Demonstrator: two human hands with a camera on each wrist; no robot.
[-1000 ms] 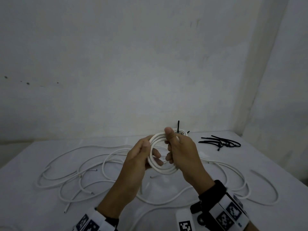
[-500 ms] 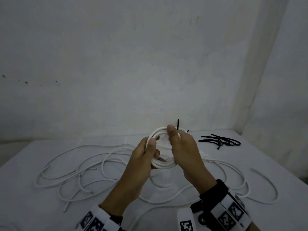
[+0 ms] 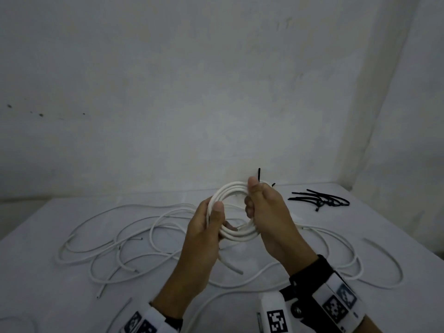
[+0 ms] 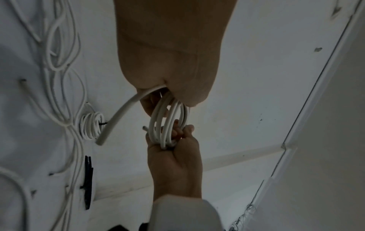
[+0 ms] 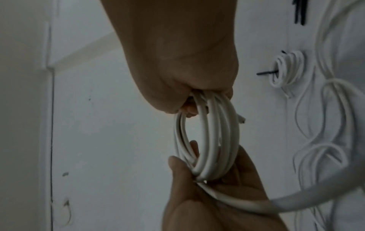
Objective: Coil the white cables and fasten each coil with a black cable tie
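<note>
Head view, both hands (image 3: 209, 227) (image 3: 269, 219) gripping white coil (image 3: 236, 235), loose cables (image 3: 125, 239), black ties (image 3: 319, 200) nearby

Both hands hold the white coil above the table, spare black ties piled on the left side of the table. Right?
Not quite. Both hands, left hand and right hand, do hold the coil above the table, but the head view shows the ties piled on the right side.
</note>
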